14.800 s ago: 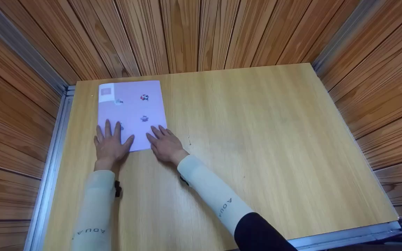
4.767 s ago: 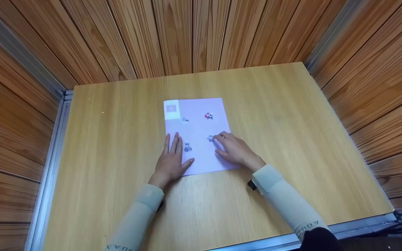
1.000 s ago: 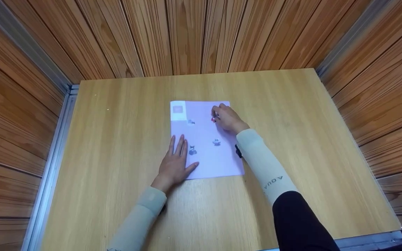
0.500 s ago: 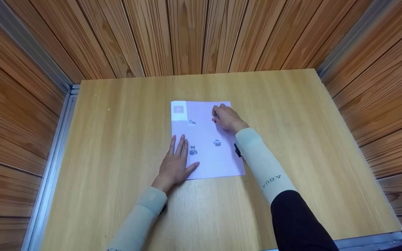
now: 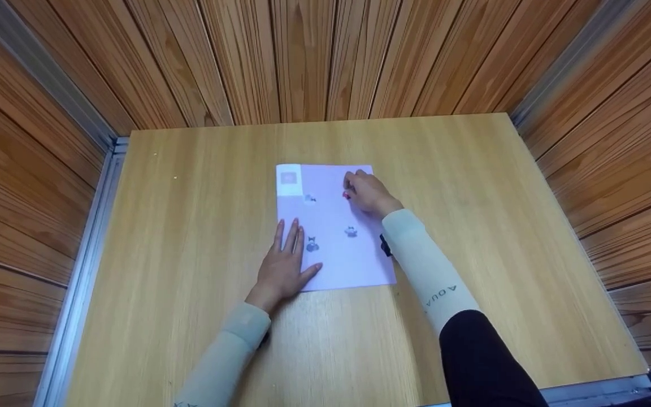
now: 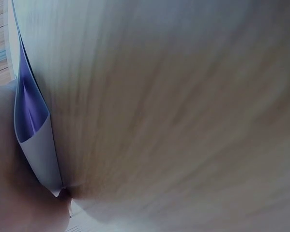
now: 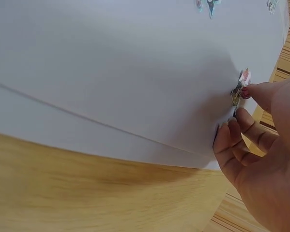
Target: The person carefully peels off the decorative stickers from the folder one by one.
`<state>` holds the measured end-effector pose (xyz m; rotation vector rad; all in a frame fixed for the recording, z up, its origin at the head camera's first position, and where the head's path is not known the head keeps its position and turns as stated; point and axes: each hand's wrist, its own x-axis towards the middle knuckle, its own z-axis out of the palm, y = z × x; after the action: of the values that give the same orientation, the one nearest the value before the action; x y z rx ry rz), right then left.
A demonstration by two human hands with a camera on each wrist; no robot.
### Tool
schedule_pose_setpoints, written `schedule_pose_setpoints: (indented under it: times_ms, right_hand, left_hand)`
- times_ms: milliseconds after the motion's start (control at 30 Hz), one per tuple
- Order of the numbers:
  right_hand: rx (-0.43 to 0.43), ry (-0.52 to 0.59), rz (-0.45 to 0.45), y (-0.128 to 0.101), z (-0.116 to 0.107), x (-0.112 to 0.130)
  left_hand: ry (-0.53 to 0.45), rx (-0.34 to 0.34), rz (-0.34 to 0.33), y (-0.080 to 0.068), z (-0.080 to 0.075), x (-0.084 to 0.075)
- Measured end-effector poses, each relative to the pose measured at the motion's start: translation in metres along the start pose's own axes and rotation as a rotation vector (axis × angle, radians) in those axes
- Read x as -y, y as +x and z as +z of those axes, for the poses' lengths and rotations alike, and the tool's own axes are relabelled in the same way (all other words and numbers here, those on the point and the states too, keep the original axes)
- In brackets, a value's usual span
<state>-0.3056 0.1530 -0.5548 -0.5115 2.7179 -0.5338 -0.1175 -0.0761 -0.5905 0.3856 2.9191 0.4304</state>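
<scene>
A pale purple folder [image 5: 348, 265] lies flat on the table, with small shiny character stickers on its cover. My left hand [image 5: 281, 271] rests on its lower left part, fingers straight and thumb spread. At the upper right, my right hand [image 5: 368, 191] pinches a red and white sticker [image 7: 244, 84] with its thumb, other fingers bent beside it. The sticker looks partly raised, and the fingers hide some of it. A silvery sticker [image 5: 351, 231] sits below that hand, and a grey one [image 5: 312, 244] is right of my left fingers. In the left wrist view, the folder's purple inside [image 6: 31, 108] shows.
A white label [image 5: 289, 180] with a faint square covers the folder's top left corner, with another small sticker [image 5: 310, 198] below it. The wooden table [image 5: 500, 237] is bordered by wood-panelled walls [image 5: 303, 56] and a metal rail [image 5: 85, 265] on the left.
Earlier the folder moved from the table's far left to its middle. My right hand went from the lower right sticker up to the red one. Over the last second both hands barely moved.
</scene>
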Motion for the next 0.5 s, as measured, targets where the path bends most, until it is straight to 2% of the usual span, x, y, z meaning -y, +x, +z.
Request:
schedule_pose_setpoints:
  times_ms: [300, 500]
  right_hand:
    - [-0.038, -0.008, -0.067, -0.0020, 0.0026, -0.0045]
    - [-0.043, 0.031, -0.052, -0.0041, 0.0017, -0.0054]
  left_hand:
    - [0.040, -0.005, 0.019, -0.0008, -0.0005, -0.0015]
    - [0.046, -0.007, 0.008, -0.0002, -0.0020, -0.0009]
